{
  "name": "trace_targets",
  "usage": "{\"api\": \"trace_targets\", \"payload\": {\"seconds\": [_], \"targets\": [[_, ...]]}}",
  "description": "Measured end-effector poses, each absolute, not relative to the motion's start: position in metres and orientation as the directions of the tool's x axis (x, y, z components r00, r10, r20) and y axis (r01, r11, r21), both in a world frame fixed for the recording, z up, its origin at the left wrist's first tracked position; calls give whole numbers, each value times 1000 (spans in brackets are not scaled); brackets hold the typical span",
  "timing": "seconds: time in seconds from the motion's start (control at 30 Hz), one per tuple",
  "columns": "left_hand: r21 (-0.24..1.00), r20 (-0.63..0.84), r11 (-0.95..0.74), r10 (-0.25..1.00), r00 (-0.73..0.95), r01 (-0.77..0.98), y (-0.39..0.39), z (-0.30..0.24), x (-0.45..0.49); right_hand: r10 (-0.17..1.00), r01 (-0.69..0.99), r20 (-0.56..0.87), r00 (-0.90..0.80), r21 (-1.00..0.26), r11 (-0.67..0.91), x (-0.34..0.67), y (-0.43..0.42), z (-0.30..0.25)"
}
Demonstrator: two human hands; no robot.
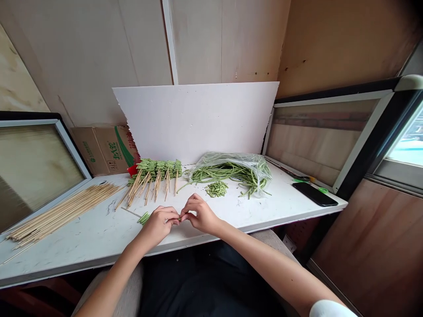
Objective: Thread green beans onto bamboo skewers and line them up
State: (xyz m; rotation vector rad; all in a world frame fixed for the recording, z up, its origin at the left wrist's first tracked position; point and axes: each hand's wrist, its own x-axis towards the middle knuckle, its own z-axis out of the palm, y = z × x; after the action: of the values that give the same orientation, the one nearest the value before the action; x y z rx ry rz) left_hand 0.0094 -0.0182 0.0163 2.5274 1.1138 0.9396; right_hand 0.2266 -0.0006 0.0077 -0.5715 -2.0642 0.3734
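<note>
My left hand [161, 221] is closed, thumb and fingers pinched, around a bamboo skewer [130, 212] whose bare end sticks out to the left. Several short green bean pieces [144, 218] sit side by side on that skewer, next to my left palm. My right hand [200, 215] meets the left one fingertip to fingertip, pinching a small bit of green bean [179, 218] that is mostly hidden by the fingers. Beyond the hands lies a small heap of cut bean pieces [217, 189].
Finished bean skewers [158, 169] are stacked at the back of the white table [211, 229]. Long beans spill from a clear plastic bag [231, 165]. Bare skewers [66, 211] lie at left, a phone [315, 194] at right. A cardboard box [105, 149] and white board [201, 119] stand behind.
</note>
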Motion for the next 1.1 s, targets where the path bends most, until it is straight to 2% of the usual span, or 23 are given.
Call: {"api": "trace_targets", "payload": {"seconds": [0.23, 0.43, 0.63, 0.7, 0.77, 0.83, 0.93, 1.1], "targets": [[573, 488, -678, 734, 473, 461, -26, 24, 14, 674, 72, 615, -409, -714, 696, 227, -3, 9], [663, 458, -643, 754, 471, 383, -33, 34, 17, 701, -91, 520, -488, -829, 551, 231, 6, 8], [671, 374, -619, 758, 535, 408, -42, 46, 22, 586, -22, 554, -591, -738, 675, 239, -1, 31], [654, 364, -623, 756, 544, 429, -48, 53, 23, 569, -6, 586, -577, -700, 715, 248, 0, 42], [634, 349, -634, 745, 568, 442, -57, 63, 22, 587, 25, 657, -474, -656, 754, 268, 7, 56], [627, 335, -649, 723, 604, 430, -67, 74, 18, 632, 113, 727, -270, -627, 770, 297, 18, 70], [629, 433, -670, 724, 537, 395, -77, 87, 10, 631, 282, 760, -155, -578, 766, 334, 36, 81], [549, 478, -680, 732, 485, 485, -68, 84, 2, 640, 487, 686, -347, -451, 748, 317, 49, 40]]}}
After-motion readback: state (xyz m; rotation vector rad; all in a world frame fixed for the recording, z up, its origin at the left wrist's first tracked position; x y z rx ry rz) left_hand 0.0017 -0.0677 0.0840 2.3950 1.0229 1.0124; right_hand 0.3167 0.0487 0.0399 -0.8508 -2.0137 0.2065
